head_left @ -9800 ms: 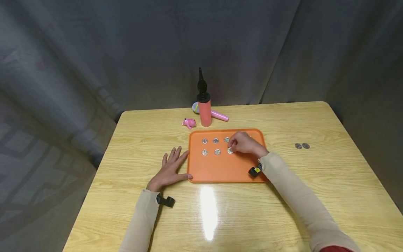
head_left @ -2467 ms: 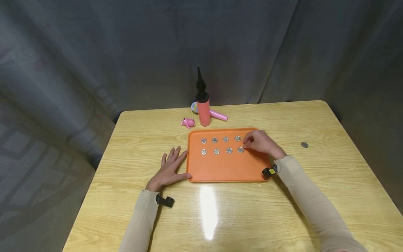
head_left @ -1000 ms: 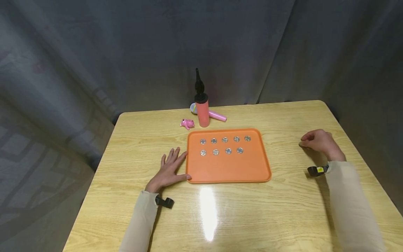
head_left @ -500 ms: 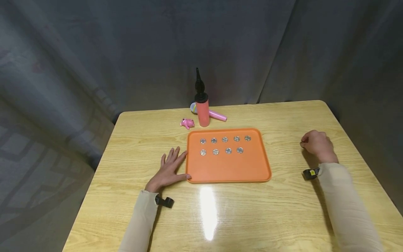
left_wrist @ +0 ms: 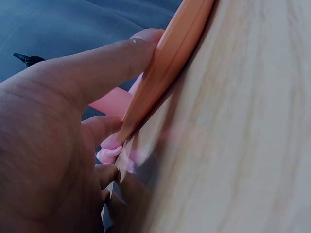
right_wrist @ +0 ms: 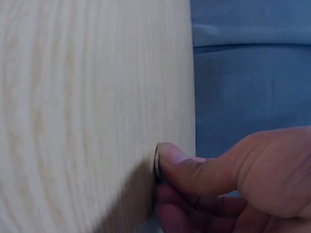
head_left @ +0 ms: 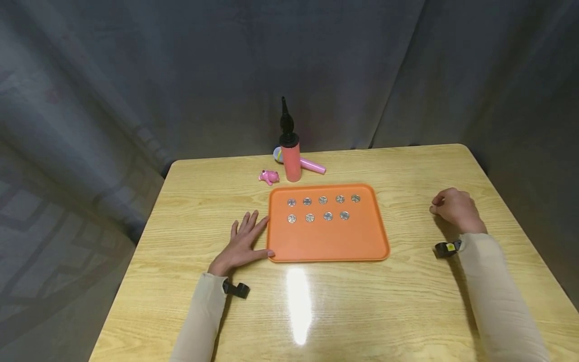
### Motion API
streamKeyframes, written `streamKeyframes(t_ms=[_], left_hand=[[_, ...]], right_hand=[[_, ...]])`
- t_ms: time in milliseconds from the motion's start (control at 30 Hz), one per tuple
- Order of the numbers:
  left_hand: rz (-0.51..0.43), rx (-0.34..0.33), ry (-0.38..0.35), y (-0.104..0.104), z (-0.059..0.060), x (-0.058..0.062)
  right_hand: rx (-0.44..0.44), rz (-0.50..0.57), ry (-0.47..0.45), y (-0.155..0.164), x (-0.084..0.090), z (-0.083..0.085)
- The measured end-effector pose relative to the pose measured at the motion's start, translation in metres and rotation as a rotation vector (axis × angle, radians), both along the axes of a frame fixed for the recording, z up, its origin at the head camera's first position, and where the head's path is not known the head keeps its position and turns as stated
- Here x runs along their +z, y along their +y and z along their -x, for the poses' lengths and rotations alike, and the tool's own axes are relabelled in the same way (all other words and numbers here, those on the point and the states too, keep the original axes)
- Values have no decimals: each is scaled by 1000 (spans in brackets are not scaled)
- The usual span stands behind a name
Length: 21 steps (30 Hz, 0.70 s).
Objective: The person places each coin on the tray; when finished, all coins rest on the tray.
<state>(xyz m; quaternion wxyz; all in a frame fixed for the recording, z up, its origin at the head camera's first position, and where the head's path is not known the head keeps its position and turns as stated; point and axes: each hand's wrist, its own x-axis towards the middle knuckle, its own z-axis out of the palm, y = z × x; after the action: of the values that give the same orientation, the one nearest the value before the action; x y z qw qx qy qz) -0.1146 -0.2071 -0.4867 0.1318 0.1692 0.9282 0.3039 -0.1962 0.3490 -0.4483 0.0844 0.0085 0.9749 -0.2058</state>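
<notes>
My left hand (head_left: 240,246) lies spread on the table, its thumb and index fingertip touching the left edge of the orange tray (head_left: 334,249). In the left wrist view those fingertips meet the tray's rim (left_wrist: 170,63). Two rows of silver coins (head_left: 327,216) lie on the tray, five behind and several in front; the front row ends short of the right side. Far to the right of the tray, my right hand (head_left: 457,207) is low over the table. In the right wrist view its thumb and curled fingers pinch a coin (right_wrist: 157,165) held on edge, most of it hidden.
Behind the tray stands a red hand pump (head_left: 293,163) with a black nozzle. A pink toy microphone (head_left: 313,166) lies partly behind it, and a small pink animal figure (head_left: 269,177) sits to its left. A grey curtain (head_left: 353,75) hangs beyond the wooden table (head_left: 362,306).
Since the earliest frame, two more coins lie on the tray. The right hand has moved from the tray to the right and picked the last loose coin off the table. The left hand stays put.
</notes>
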Motion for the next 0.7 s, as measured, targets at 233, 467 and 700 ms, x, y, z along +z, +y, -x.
streamKeyframes(t_ms=[233,467,700], left_hand=[[-4,6,-14,0,1,0],[-9,6,-13,0,0,0],[3,9,-8,0,0,-1]], right_hand=[[-32,67,-32,2,0,-1],[-32,119,-32,1,-2,1],[-30,297,-49,-13,-2,4]])
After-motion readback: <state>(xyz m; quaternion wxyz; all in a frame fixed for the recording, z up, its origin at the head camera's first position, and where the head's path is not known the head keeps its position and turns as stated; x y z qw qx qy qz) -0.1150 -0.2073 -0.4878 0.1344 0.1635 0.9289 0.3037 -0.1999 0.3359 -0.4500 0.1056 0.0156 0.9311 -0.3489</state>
